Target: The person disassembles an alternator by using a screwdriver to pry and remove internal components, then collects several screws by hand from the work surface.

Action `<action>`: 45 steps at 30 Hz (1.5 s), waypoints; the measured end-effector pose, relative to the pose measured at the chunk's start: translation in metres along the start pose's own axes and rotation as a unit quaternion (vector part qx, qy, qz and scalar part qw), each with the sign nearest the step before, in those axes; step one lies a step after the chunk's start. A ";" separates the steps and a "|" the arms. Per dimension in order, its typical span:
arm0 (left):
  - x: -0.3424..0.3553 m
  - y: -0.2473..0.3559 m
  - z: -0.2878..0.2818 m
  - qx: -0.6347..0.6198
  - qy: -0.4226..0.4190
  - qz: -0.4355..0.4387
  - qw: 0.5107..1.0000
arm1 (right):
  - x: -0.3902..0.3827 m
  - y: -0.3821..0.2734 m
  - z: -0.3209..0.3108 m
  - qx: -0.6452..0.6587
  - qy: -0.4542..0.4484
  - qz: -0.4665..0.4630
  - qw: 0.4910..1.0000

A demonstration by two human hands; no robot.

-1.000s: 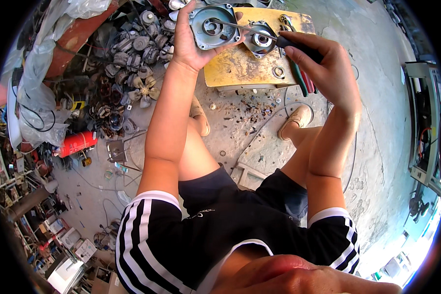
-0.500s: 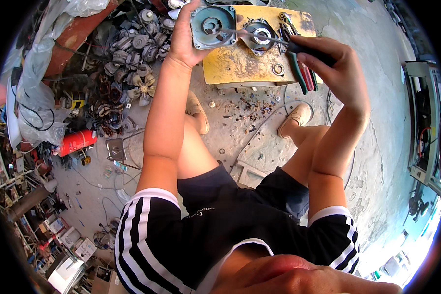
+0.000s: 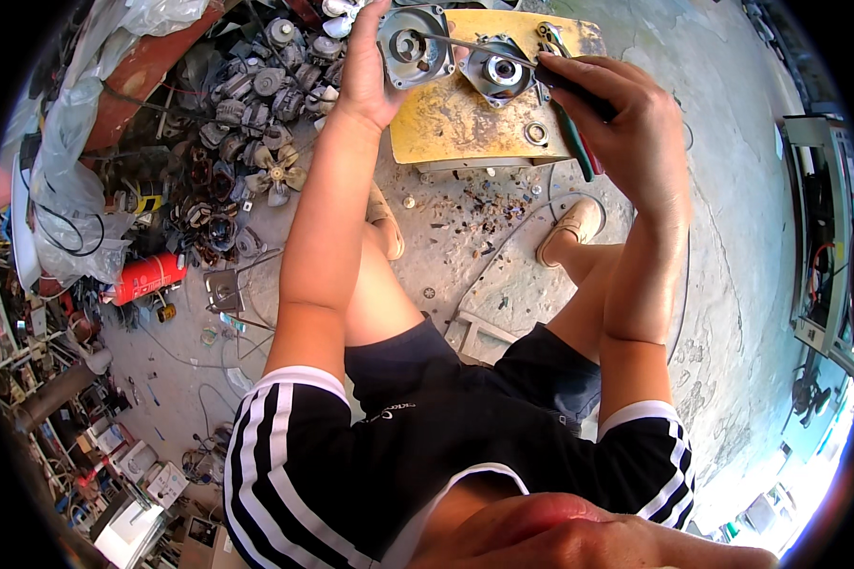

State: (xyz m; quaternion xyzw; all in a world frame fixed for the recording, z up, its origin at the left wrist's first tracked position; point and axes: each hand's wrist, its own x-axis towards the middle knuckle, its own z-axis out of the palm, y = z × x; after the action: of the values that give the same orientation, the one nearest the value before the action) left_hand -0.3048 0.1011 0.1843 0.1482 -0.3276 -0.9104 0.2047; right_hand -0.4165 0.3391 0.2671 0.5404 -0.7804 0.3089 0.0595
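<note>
Head view: just short of twelve o'clock, I have the left hand [image 3: 362,81] cupped half-open, gripping the grey metal housing [image 3: 410,49] along its nine o'clock edge. Toward two o'clock, my right hand [image 3: 638,121] is wrapped tight round the screwdriver [image 3: 571,89], shaft reaching the housing's hub; tip contact, I can't tell. At the housing's three o'clock, a second motor part [image 3: 503,71] sits on the yellow desk [image 3: 436,131].

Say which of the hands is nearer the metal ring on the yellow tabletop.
Right. The right hand is just right of the ring, holding a tool; the left hand is farther off, left of it, holding a cover.
</note>
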 end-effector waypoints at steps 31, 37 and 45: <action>0.001 -0.005 -0.002 0.098 0.030 0.207 0.973 | -0.008 -0.025 0.017 0.023 0.029 0.017 0.999; 0.001 -0.007 0.006 0.082 0.053 0.211 0.973 | -0.005 -0.026 0.017 0.047 0.042 0.023 0.998; 0.004 -0.004 -0.011 0.089 0.026 0.194 0.977 | -0.007 -0.027 0.016 0.056 0.017 0.018 0.998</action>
State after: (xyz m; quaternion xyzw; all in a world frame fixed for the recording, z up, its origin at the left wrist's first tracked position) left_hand -0.3046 0.0965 0.1726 0.1227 -0.4244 -0.8166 0.3715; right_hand -0.3860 0.3298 0.2630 0.5236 -0.7701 0.3625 0.0372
